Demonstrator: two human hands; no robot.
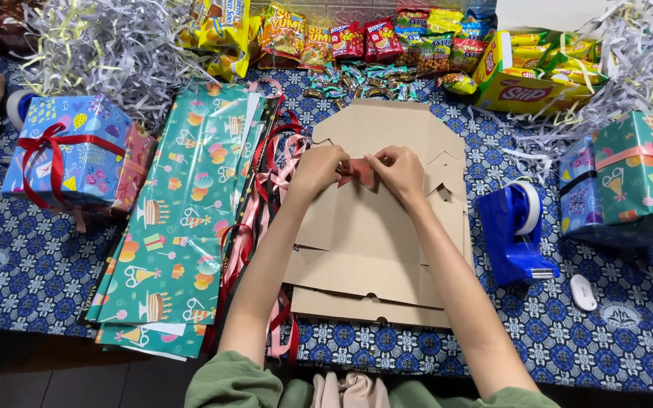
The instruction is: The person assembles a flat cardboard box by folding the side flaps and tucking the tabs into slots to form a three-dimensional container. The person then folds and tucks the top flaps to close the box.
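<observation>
My left hand and my right hand meet over a stack of flat brown cardboard box blanks in the middle of the table. Both pinch a small piece of red ribbon between their fingertips, one hand at each end. The ribbon is partly hidden by my fingers. Loose red and pink ribbons lie just left of the cardboard, beside my left forearm.
Green party-print wrapping sheets lie left. A blue wrapped gift with red ribbon sits far left; wrapped gifts far right. A blue tape dispenser stands right of the cardboard. Snack packets and shredded paper line the back.
</observation>
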